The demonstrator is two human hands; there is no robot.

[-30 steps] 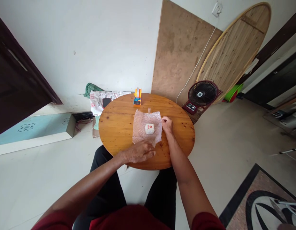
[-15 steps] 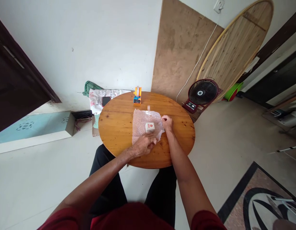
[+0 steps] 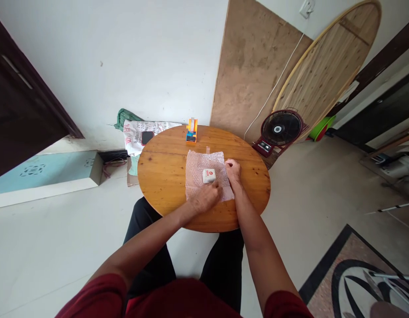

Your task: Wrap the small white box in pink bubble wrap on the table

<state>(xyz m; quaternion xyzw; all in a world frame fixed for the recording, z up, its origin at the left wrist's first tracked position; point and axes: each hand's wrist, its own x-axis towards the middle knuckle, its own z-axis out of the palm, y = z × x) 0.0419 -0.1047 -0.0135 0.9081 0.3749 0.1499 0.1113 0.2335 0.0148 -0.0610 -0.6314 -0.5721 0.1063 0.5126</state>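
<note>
A sheet of bubble wrap (image 3: 195, 174) lies spread on the round wooden table (image 3: 161, 176). On its middle sits a small white box (image 3: 209, 176) with red print on top. My left hand (image 3: 207, 197) is over the front part of the sheet, just below the box. Its fingers are curled and slightly blurred, and what they hold, if anything, is hidden. At the sheet's right edge my right hand (image 3: 233, 169) is closed, with its fingertips pinched on the wrap.
An orange and blue tape dispenser (image 3: 191, 130) stands at the table's far edge. A short strip of clear tape (image 3: 208, 150) lies behind the wrap. Right of the table is a dark red fan (image 3: 279, 129). A printed white sack (image 3: 134, 137) lies beyond the left edge.
The bubble wrap's right side has opened out flatter, with its front right corner now spread toward me. My left hand has shifted slightly right; my right hand stays near the right edge.
</note>
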